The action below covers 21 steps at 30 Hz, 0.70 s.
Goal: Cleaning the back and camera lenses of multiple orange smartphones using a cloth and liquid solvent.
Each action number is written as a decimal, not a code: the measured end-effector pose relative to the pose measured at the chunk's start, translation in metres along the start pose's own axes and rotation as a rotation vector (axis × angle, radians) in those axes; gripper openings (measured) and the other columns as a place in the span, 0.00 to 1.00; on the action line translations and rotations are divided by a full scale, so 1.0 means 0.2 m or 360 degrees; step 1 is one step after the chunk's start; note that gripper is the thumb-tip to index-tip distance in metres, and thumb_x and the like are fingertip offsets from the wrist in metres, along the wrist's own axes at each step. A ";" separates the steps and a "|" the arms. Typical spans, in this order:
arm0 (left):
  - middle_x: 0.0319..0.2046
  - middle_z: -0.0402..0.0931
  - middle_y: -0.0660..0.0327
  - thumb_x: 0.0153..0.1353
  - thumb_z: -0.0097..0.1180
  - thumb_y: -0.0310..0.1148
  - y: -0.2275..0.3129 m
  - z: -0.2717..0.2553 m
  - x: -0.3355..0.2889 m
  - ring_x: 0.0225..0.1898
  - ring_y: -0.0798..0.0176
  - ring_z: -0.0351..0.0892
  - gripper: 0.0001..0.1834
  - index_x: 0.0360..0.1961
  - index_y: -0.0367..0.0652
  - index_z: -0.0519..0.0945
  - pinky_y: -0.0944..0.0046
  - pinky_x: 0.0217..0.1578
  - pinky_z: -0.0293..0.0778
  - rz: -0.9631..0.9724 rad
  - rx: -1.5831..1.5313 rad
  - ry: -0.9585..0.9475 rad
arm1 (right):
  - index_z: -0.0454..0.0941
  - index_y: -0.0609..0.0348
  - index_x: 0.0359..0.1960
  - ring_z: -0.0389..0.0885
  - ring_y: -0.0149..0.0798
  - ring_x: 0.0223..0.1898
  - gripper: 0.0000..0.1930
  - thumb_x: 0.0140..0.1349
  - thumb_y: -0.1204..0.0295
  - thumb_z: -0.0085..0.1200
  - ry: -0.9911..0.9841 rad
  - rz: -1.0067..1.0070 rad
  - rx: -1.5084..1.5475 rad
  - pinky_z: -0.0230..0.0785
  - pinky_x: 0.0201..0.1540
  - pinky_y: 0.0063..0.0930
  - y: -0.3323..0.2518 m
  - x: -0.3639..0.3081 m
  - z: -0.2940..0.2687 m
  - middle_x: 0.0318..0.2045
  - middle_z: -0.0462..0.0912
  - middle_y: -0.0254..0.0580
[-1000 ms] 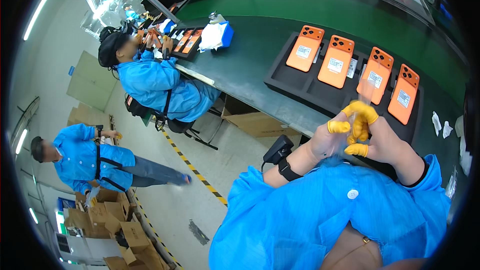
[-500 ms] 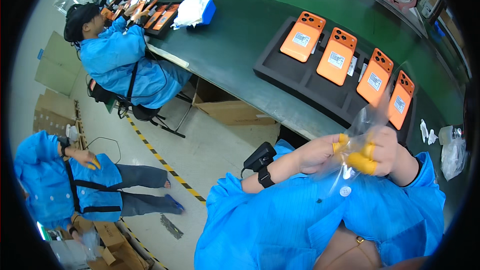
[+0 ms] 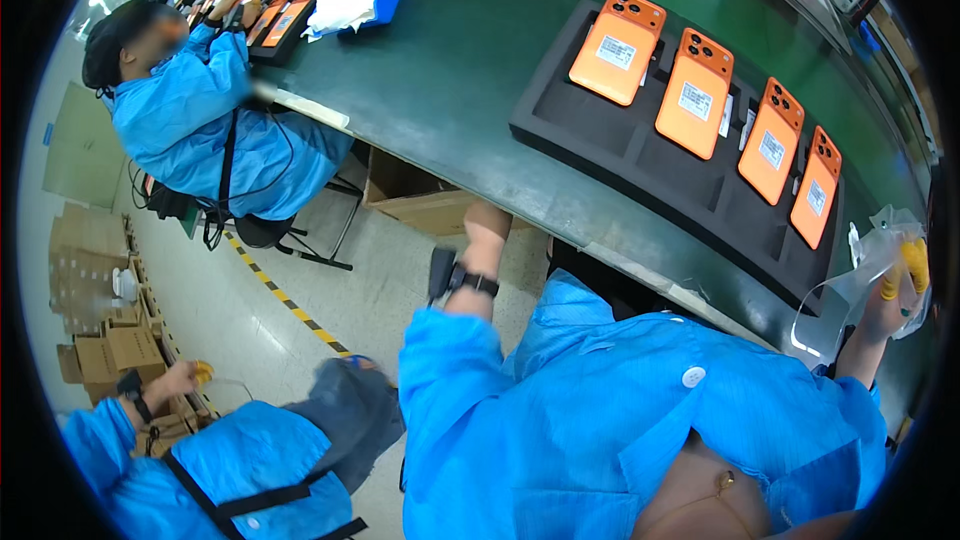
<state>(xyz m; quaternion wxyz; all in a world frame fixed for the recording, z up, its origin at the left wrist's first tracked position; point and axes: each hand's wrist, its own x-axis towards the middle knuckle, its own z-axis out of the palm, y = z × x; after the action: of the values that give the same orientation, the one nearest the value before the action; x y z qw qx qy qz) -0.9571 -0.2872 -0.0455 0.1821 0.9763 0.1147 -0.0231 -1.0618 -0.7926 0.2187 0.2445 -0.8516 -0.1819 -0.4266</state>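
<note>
Right hand (image 3: 893, 292), yellow finger cots on: grip closed on a clear plastic bag (image 3: 850, 285), held up at the near edge of the green counter (image 3: 450, 70). Bag hangs below and left of the grip. Left of it, a black foam tray (image 3: 600, 135) carries four orange phones (image 3: 695, 92), backs up. Left hand (image 3: 487, 225) reaches under the counter edge; fingers hidden, grip cannot be told. A seated co-worker (image 3: 200, 120) works further along the counter.
</note>
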 end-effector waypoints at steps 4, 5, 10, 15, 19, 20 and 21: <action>0.34 0.74 0.50 0.50 0.53 0.39 0.07 0.17 0.21 0.34 0.48 0.74 0.16 0.37 0.40 0.74 0.56 0.32 0.70 0.0017 0.0287 -0.0191 | 0.67 0.66 0.45 0.73 0.34 0.41 0.17 0.54 0.74 0.50 0.0180 0.0345 0.0063 0.64 0.46 0.26 -0.03 -0.08 -0.04 0.41 0.74 0.41; 0.34 0.74 0.50 0.50 0.53 0.39 0.07 0.19 0.23 0.34 0.48 0.74 0.16 0.37 0.40 0.74 0.56 0.32 0.70 0.0010 0.0311 -0.0210 | 0.68 0.66 0.45 0.73 0.34 0.40 0.16 0.54 0.74 0.50 0.0237 0.0355 0.0076 0.64 0.45 0.25 -0.02 -0.09 -0.06 0.40 0.74 0.41; 0.34 0.74 0.50 0.50 0.52 0.39 -0.02 0.20 0.28 0.34 0.48 0.74 0.16 0.37 0.40 0.74 0.56 0.32 0.70 -0.0018 0.0316 -0.0212 | 0.69 0.67 0.44 0.73 0.36 0.41 0.15 0.53 0.76 0.50 0.0283 0.0341 -0.0209 0.64 0.46 0.28 -0.03 -0.13 -0.22 0.40 0.74 0.44; 0.35 0.74 0.50 0.50 0.52 0.39 -0.20 0.07 0.26 0.35 0.48 0.74 0.16 0.37 0.40 0.73 0.55 0.33 0.70 -0.0185 0.0300 -0.0085 | 0.70 0.68 0.40 0.72 0.29 0.36 0.13 0.55 0.72 0.51 0.0148 0.0441 -0.0172 0.63 0.40 0.20 0.08 -0.20 -0.37 0.37 0.74 0.38; 0.35 0.74 0.50 0.50 0.52 0.40 -0.21 0.11 0.26 0.35 0.48 0.73 0.17 0.38 0.40 0.73 0.55 0.33 0.70 -0.0136 0.0302 -0.0105 | 0.71 0.67 0.40 0.73 0.31 0.37 0.13 0.54 0.73 0.51 0.0423 0.0521 0.0082 0.63 0.42 0.23 0.18 -0.36 -0.47 0.37 0.75 0.40; 0.35 0.74 0.50 0.50 0.52 0.40 -0.24 0.15 0.21 0.35 0.48 0.73 0.17 0.38 0.40 0.73 0.55 0.33 0.70 -0.0117 0.0302 -0.0131 | 0.70 0.68 0.41 0.72 0.35 0.41 0.14 0.55 0.74 0.49 0.0202 0.0346 -0.0364 0.63 0.45 0.25 0.16 -0.35 -0.50 0.39 0.74 0.42; 0.35 0.74 0.50 0.50 0.51 0.40 -0.25 0.20 0.18 0.35 0.48 0.73 0.17 0.38 0.40 0.73 0.55 0.33 0.70 -0.0088 0.0319 -0.0178 | 0.69 0.69 0.43 0.72 0.39 0.44 0.15 0.55 0.74 0.47 -0.0029 0.0185 -0.0831 0.62 0.49 0.27 0.14 -0.31 -0.51 0.41 0.74 0.45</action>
<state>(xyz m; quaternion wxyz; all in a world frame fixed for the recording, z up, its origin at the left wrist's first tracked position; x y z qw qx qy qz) -0.9340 -0.2490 -0.1033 0.0888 0.9833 0.1283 -0.0938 -1.1481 -0.8801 0.2139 0.0389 -0.8985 -0.0187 -0.4368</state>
